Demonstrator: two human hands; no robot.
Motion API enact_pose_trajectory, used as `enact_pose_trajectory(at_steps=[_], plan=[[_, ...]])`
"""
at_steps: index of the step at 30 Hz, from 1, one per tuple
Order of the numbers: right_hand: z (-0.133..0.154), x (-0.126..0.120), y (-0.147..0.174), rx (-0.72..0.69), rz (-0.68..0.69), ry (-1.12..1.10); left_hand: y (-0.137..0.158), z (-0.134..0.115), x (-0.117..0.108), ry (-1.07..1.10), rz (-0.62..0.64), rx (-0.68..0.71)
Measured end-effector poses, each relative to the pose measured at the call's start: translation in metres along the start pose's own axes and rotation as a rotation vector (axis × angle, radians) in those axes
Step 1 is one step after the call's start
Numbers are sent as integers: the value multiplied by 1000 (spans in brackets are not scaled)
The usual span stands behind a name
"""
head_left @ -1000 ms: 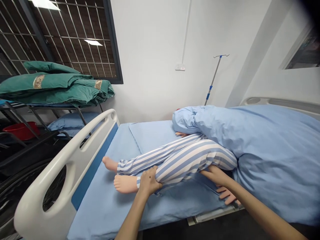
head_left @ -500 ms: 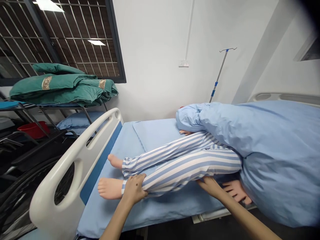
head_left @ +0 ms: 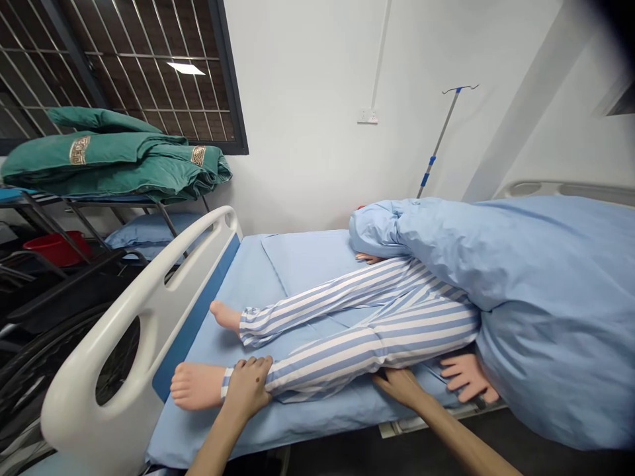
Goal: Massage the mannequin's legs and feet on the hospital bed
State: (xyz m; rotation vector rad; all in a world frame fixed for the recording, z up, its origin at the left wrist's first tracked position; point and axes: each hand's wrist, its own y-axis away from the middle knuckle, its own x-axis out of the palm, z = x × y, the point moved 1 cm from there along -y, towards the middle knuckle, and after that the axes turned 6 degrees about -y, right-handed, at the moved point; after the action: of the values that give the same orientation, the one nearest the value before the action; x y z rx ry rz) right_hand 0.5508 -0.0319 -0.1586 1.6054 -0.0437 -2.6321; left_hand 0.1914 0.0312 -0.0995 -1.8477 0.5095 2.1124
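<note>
A manikin in blue-and-white striped trousers lies on a bed with a light blue sheet (head_left: pixel 307 254). My left hand (head_left: pixel 248 387) is wrapped round the near leg (head_left: pixel 322 363), just above its bare foot (head_left: pixel 197 386). Beneath the knee of that same leg is my right hand (head_left: pixel 399 385), its fingers partly hidden under the trouser cloth. The far leg (head_left: pixel 317 301) lies on the sheet, apart from the near one. A blue quilt (head_left: pixel 536 284) covers the upper body. One manikin hand (head_left: pixel 469 378) sticks out from under it, near my right forearm.
A white footboard (head_left: pixel 133 324) stands at the left end of the bed, with a wheelchair (head_left: pixel 59 311) beyond it. Folded green quilts (head_left: pixel 124 158) lie by the barred window. An IV pole (head_left: pixel 439 142) rises behind the bed.
Both my hands have moved the near leg toward me and a little toward the footboard. The gap between the two legs is wider. The view has shifted slightly.
</note>
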Motion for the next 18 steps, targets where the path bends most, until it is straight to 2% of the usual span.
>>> enact_pose_trajectory(at_steps=[11,18], plan=[[-15,23,-6,68,48,-28,1,11,6,-51,-3,15],[1,18,1,92,52,75,3,7,13,-61,-75,1]])
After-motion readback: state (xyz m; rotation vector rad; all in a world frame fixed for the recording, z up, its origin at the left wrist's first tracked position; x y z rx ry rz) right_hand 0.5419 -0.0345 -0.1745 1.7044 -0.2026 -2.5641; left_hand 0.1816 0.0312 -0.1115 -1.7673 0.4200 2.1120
